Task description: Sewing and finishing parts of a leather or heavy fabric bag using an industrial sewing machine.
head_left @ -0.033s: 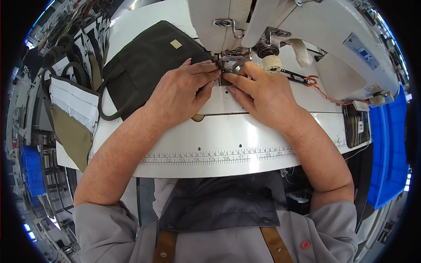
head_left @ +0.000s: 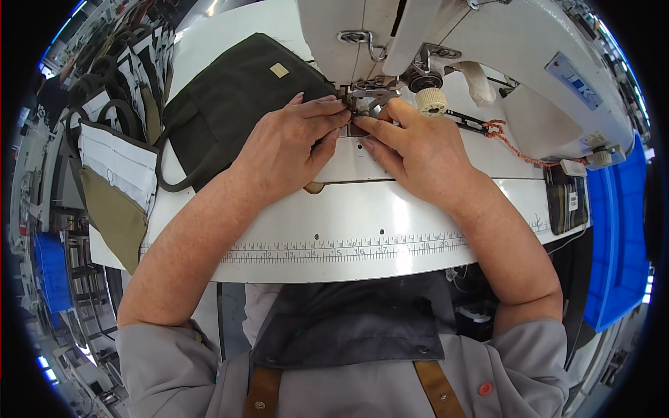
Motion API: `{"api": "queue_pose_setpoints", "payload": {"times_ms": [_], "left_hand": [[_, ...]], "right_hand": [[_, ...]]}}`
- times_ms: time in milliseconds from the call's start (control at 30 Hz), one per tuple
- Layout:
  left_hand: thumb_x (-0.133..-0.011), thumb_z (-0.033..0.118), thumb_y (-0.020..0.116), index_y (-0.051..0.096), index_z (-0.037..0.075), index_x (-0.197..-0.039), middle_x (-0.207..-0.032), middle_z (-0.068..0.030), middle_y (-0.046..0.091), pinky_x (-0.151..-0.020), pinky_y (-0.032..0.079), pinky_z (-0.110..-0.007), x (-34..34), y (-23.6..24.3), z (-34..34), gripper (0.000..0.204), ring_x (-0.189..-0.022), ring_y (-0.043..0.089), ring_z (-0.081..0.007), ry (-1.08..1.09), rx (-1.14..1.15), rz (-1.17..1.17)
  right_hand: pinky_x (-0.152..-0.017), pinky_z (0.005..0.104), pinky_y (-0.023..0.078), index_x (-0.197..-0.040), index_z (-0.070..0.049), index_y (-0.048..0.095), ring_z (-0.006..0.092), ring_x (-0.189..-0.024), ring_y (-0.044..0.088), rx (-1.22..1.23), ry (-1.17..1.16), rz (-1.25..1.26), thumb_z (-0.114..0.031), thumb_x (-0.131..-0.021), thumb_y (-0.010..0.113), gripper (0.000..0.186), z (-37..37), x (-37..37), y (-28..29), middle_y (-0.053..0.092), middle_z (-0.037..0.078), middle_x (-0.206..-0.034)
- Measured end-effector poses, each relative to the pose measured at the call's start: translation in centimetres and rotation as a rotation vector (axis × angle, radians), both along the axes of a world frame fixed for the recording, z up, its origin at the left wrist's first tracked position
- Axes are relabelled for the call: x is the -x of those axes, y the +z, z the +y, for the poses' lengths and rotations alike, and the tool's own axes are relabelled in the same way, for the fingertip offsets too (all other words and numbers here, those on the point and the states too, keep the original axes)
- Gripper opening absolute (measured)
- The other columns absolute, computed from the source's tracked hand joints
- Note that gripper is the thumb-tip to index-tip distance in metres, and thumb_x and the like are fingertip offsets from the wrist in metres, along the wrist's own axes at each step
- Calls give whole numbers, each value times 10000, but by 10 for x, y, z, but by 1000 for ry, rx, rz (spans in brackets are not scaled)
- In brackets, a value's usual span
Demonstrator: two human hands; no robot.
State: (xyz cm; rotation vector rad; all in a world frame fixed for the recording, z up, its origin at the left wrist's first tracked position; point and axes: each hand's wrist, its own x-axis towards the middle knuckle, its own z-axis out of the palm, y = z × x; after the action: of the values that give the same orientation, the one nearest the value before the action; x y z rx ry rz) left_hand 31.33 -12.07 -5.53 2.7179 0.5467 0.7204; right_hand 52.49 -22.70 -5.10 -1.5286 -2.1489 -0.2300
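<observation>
A dark green fabric bag (head_left: 237, 90) with a small cream label and a loop handle lies on the white sewing table. Its right end reaches the presser foot (head_left: 362, 104) of a sewing machine (head_left: 557, 83). My left hand (head_left: 289, 143) lies over the bag's near right edge, fingers pressed together on the fabric beside the foot. Right at the foot, the thumb and forefinger of my right hand (head_left: 421, 150) close in a pinch, almost touching my left fingertips. What the right fingers hold is hidden by the fingers and the foot.
On the left hang several fabric pieces (head_left: 115, 167) in white and olive with dark handles. A printed ruler (head_left: 334, 251) runs along the table's front edge. A dark striped pouch (head_left: 566, 198) lies at the right edge, beside a blue bin (head_left: 617, 237). An orange cord (head_left: 512, 143) trails from the machine.
</observation>
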Motion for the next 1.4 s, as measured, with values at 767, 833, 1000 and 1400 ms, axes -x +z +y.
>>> {"api": "queue_pose_setpoints", "payload": {"times_ms": [767,833,1000,1400], "left_hand": [[-951,133,664,341,-7,-1597,-1656,-206,352,-1273,210,-436,-17,10,-83,736,-1584,246,-348,279,606,-44],[-956,144,669,322,-14,-1606,-1621,-203,415,-1246,276,-373,-17,25,-89,754,-1542,348,-309,291,575,-21],[-916,162,703,627,-11,-1353,-1390,-227,629,-1029,525,-391,0,45,-41,475,-1200,661,-374,90,173,170],[-911,435,736,502,94,-1506,-1575,-141,455,-1240,232,-632,15,8,-44,724,-1479,423,-350,18,49,212]], "right_hand": [[-649,443,553,-1050,-110,757,296,-760,691,-54,64,67,-241,-908,735,194,0,-6,-3,642,62,-898],[-660,440,553,-1054,-111,759,293,-770,689,-43,76,81,-242,-910,735,197,0,-7,-5,639,61,-918],[-681,434,556,-1048,-106,770,301,-781,688,-40,73,78,-247,-918,733,196,-2,-7,-7,649,57,-953],[-636,425,548,-933,-85,761,286,-732,684,-74,122,120,-138,-834,718,121,-5,-7,-4,650,46,-850]]}}
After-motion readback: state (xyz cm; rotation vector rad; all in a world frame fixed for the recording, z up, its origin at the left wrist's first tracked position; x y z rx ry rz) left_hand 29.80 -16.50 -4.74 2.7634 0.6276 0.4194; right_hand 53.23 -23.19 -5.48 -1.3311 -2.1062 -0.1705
